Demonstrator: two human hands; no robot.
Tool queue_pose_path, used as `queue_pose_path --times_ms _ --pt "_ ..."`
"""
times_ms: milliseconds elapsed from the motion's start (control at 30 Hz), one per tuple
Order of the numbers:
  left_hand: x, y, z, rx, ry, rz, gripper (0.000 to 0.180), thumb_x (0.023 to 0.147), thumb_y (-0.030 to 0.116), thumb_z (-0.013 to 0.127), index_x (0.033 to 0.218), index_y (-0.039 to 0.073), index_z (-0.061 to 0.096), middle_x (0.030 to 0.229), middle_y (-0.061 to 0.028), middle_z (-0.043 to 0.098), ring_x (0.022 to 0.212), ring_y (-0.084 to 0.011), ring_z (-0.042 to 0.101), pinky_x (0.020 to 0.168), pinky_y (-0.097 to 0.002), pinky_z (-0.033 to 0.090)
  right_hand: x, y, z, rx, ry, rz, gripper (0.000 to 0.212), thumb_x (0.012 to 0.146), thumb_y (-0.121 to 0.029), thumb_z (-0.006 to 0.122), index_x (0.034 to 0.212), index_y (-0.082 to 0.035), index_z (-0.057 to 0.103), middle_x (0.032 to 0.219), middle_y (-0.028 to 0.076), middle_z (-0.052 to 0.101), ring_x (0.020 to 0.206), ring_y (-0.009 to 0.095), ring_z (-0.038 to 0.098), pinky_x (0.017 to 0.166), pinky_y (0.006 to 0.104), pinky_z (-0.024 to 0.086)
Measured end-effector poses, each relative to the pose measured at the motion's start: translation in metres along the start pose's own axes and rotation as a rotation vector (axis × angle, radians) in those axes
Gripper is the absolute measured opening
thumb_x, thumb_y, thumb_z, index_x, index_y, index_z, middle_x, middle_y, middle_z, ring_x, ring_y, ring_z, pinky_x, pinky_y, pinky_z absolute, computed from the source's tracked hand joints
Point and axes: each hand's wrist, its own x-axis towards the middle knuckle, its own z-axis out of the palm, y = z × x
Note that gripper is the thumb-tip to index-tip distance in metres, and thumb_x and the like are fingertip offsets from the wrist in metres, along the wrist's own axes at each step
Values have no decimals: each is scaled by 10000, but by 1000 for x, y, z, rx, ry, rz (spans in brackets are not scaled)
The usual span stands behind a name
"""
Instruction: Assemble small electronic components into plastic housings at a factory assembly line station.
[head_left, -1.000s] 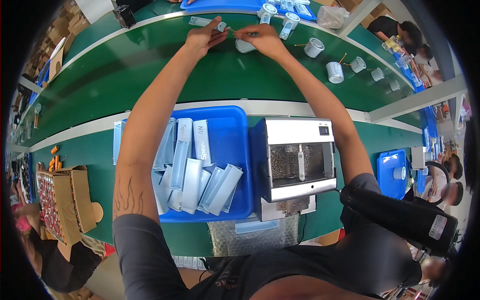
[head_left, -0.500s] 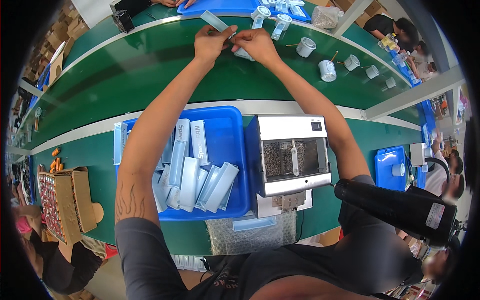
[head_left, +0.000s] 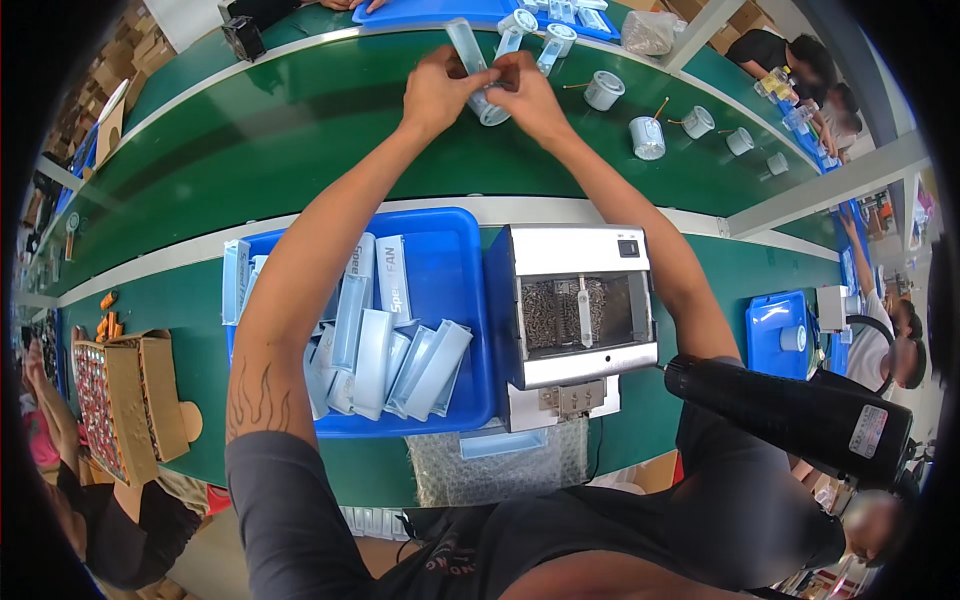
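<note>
Left hand: our left hand is stretched out over the far part of the green conveyor belt, fingers closed on the pale blue plastic piece.
Right hand: our right hand meets the left one, fingers pinched on the same piece from the other side.
Plastic piece: we hold it above the belt near its far edge; one long end sticks up between our hands.
Blue tray: the blue tray sits at the near edge of the table, under our left forearm, and holds pale blue cases.
Metal box: the metal box stands just right of the tray.
White cups: white cups stand on the belt to the right of our hands.
</note>
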Motion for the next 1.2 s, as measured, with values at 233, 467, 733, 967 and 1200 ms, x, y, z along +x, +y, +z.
queue_pose_path --times_ms 233,467,733,967,1200 --pt "-5 -5 -1 132 -110 122 562 730 391 841 1098 5 663 1005 -161 729 865 -299 706 809 -383 551 39 -21 -29 -82 -281 -36 450 870 -296 775 1208 -32 637 1128 90 660 973 204 667 808 336 558" --pt "-15 -13 5 129 -182 151 699 692 222 883 1275 -6 573 1157 -204 686 992 -312 690 910 -374 536 26 -27 -39 -44 -272 -117 421 829 -219 807 1165 -26 642 1066 85 707 940 223 700 799 357 568" --pt "-8 -14 7 1 -200 101 702 668 173 887 1282 37 575 1128 -201 709 994 -308 707 914 -381 545 30 -23 -51 -195 -289 -170 395 830 -205 809 1147 -30 652 1039 82 706 928 196 682 848 342 549" --pt "-7 -17 3 1 -208 165 686 690 138 876 1282 11 554 1139 -200 702 1033 -285 695 930 -366 536 36 -23 -48 -180 -361 -151 374 841 -172 801 1168 -40 677 1091 55 697 983 159 648 914 331 528" --pt "-16 1 4 83 -188 96 642 696 149 878 1248 -20 597 1110 -178 721 998 -239 702 912 -335 535 38 -15 -51 -210 -385 -104 378 843 -177 799 1174 -39 682 1076 59 701 990 159 646 934 334 517"
